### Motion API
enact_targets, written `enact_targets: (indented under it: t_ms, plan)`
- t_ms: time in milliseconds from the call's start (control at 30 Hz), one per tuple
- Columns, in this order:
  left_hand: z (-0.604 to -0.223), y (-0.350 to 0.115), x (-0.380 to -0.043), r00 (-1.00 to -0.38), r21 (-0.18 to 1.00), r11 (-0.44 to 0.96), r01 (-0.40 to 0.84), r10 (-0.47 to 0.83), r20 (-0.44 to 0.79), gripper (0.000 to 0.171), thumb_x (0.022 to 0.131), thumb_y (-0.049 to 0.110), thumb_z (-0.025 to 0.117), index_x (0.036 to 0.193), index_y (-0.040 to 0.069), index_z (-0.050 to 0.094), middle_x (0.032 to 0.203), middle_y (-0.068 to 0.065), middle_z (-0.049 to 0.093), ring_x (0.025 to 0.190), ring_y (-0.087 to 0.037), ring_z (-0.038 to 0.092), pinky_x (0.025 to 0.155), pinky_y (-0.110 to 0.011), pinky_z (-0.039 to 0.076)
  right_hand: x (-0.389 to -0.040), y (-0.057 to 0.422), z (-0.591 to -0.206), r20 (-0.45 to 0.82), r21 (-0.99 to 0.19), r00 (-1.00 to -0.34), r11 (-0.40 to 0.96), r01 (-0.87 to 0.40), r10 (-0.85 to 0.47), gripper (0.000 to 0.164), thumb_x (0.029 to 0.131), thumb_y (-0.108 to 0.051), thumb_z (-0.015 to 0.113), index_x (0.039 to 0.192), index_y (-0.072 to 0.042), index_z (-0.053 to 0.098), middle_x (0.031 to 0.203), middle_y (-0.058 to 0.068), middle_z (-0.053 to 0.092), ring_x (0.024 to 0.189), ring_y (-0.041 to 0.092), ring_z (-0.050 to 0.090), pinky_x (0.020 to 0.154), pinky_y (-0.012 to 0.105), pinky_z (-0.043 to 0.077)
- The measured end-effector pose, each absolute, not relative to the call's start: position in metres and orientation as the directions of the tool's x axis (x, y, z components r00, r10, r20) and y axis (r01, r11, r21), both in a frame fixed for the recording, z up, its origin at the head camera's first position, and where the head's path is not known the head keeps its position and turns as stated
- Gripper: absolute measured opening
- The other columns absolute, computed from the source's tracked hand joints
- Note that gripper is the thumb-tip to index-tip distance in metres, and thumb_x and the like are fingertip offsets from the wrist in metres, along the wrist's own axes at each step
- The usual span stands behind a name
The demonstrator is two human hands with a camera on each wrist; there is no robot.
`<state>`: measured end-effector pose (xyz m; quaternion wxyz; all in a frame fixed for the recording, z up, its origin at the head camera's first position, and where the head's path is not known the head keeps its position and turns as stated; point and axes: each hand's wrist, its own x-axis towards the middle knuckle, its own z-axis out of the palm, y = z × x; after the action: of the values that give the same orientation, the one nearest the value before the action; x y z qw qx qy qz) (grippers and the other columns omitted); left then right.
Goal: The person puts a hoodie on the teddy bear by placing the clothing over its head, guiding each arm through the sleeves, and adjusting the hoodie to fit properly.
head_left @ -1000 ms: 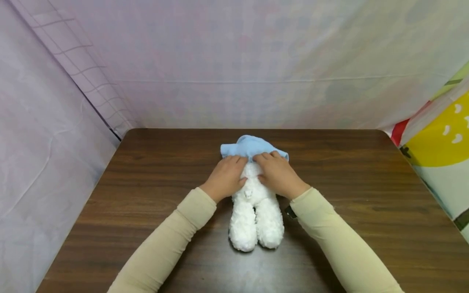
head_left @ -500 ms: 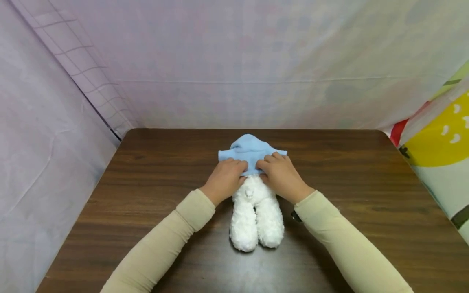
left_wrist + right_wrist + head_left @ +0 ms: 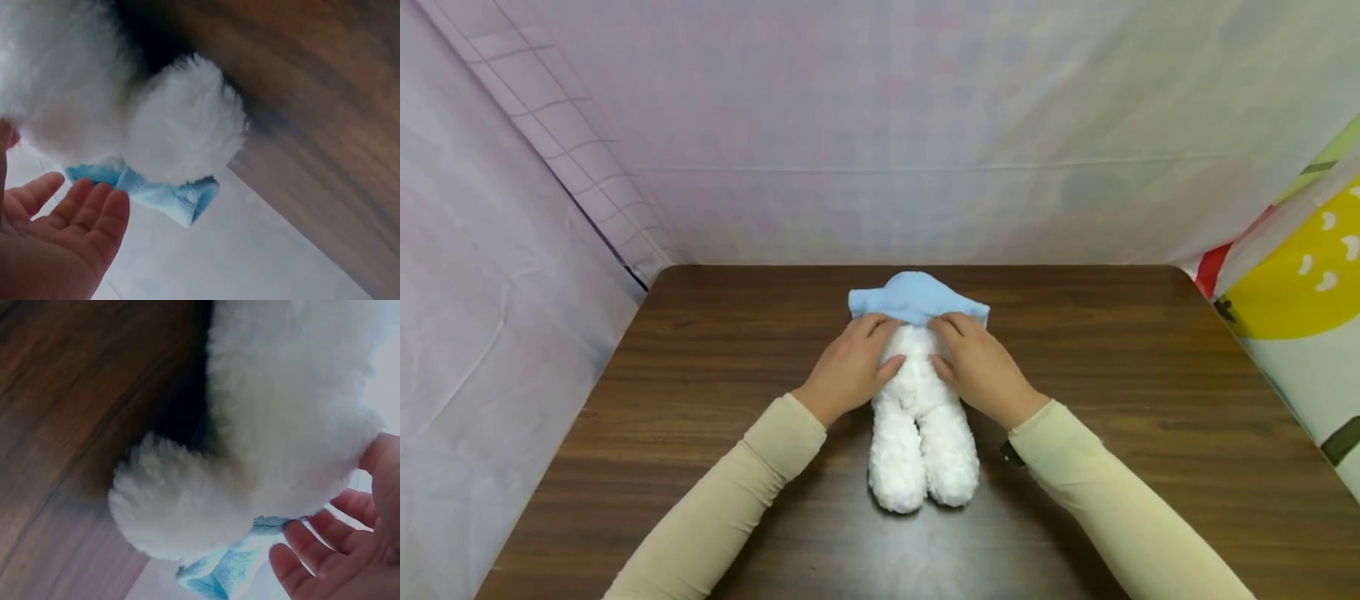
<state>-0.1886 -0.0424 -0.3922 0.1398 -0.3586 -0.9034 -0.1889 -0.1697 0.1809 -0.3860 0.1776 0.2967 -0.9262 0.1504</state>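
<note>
A white plush toy (image 3: 917, 450) lies on the brown table, legs toward me, a small tail-like tuft at its middle. Light-blue doll clothing (image 3: 917, 296) with short sleeves covers its far end, so the head is hidden. My left hand (image 3: 850, 367) rests on the toy's left side, fingertips at the hem and thumb on the white fur. Mirroring it, my right hand (image 3: 988, 367) lies along the right side with its thumb on the fur. In the left wrist view, extended fingers (image 3: 106, 225) touch the blue cloth (image 3: 169, 197); the right wrist view has similar fingers (image 3: 319, 550) by the hem.
The wooden table (image 3: 700, 400) runs back to a pale curtain (image 3: 887, 150). Another curtain (image 3: 475, 333) hangs along the left. Cloth with a yellow print (image 3: 1300, 283) hangs at the right edge.
Half a second ago both hands held the blue hem lower, close to the tuft. Now the hem sits farther up, baring more white fur, and the fingers have straightened.
</note>
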Motion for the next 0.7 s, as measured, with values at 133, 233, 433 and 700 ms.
enact_targets:
  t_ms: [133, 233, 433, 700]
  plan:
    - [-0.39, -0.043, -0.193, -0.741, 0.269, 0.691, 0.671, 0.613, 0.273, 0.066, 0.099, 0.033, 0.062, 0.149, -0.003, 0.038, 0.15, -0.023, 0.038, 0.137, -0.034, 0.039, 0.108, -0.042, 0.04, -0.171, 0.18, -0.382, 0.296, -0.212, -0.808, 0.79, -0.575, -0.509, 0.06, 0.093, -0.015, 0.072, 0.142, 0.008, 0.045, 0.137, 0.026, 0.049, 0.126, 0.039, 0.048, 0.102, 0.05, 0.042]
    - [-0.386, -0.041, -0.198, -0.764, 0.292, 0.708, 0.643, 0.619, 0.181, 0.072, 0.099, 0.036, 0.06, 0.153, -0.002, 0.03, 0.156, -0.024, 0.029, 0.142, -0.036, 0.031, 0.11, -0.045, 0.036, -0.174, 0.179, -0.377, 0.208, -0.236, -0.837, 0.804, -0.546, -0.507, 0.067, 0.094, -0.017, 0.07, 0.148, 0.008, 0.037, 0.145, 0.027, 0.042, 0.132, 0.041, 0.042, 0.106, 0.051, 0.039]
    - [-0.38, -0.037, -0.2, -0.784, 0.29, 0.731, 0.618, 0.602, 0.152, 0.078, 0.096, 0.037, 0.065, 0.155, 0.003, 0.028, 0.153, -0.022, 0.028, 0.138, -0.037, 0.032, 0.103, -0.048, 0.043, -0.181, 0.173, -0.374, 0.111, -0.254, -0.869, 0.832, -0.494, -0.482, 0.071, 0.095, -0.02, 0.067, 0.15, 0.008, 0.032, 0.147, 0.026, 0.039, 0.131, 0.043, 0.04, 0.106, 0.055, 0.037]
    - [-0.38, -0.035, -0.197, -0.767, 0.294, 0.712, 0.638, 0.624, 0.151, 0.066, 0.096, 0.029, 0.067, 0.15, 0.002, 0.039, 0.139, -0.015, 0.049, 0.126, -0.031, 0.048, 0.1, -0.042, 0.045, -0.181, 0.168, -0.374, 0.109, -0.208, -0.862, 0.837, -0.506, -0.495, 0.06, 0.092, -0.019, 0.068, 0.14, 0.009, 0.047, 0.126, 0.027, 0.052, 0.11, 0.042, 0.047, 0.093, 0.053, 0.045]
